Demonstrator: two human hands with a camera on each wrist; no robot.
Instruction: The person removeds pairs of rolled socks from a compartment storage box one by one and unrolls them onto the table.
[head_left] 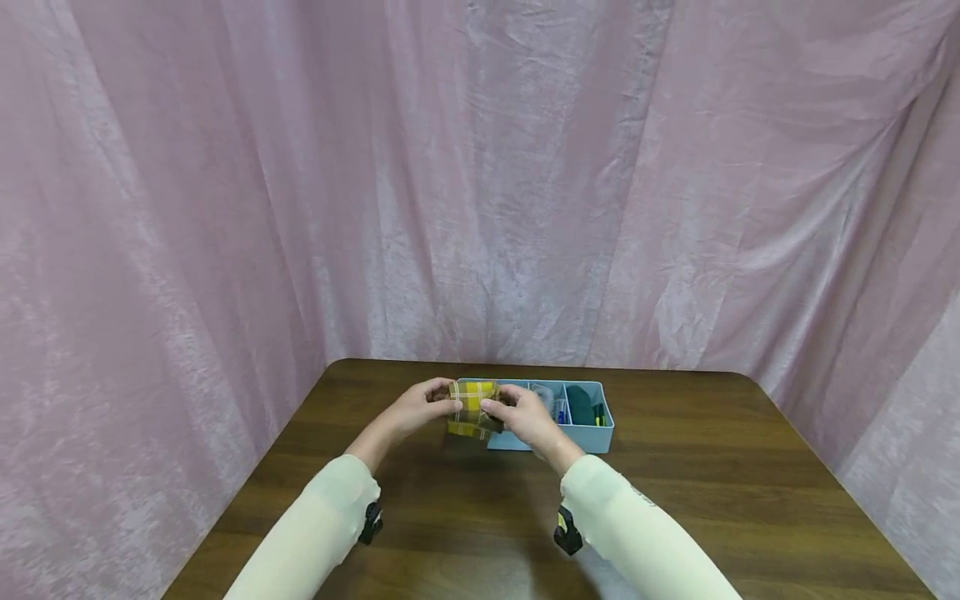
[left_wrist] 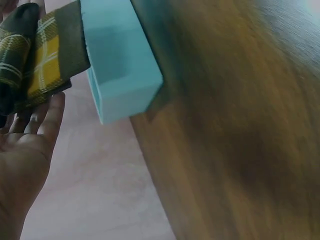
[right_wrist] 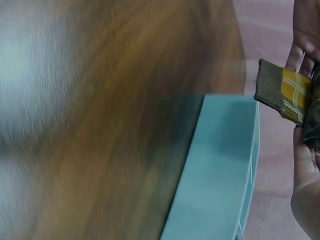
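Both hands hold a folded yellow and dark green plaid cloth (head_left: 472, 407) with white lines, up above the table at the left part of a light blue box (head_left: 591, 438). My left hand (head_left: 415, 407) pinches the cloth's left side, thumb in front and fingers behind. From the right, my right hand (head_left: 529, 416) pinches it the same way. One layer of the cloth (left_wrist: 46, 65) sticks out beyond the rolled part in the left wrist view. The right wrist view shows the same cloth (right_wrist: 296, 95) between fingers and thumb, partly cut off by the frame edge.
The box stands near the back of the brown wooden table (head_left: 690, 467) and has dividers. A clear plastic item (head_left: 543, 398) lies in its middle, a dark green item (head_left: 579, 405) at its right. Pink curtains (head_left: 480, 208) hang behind the table.
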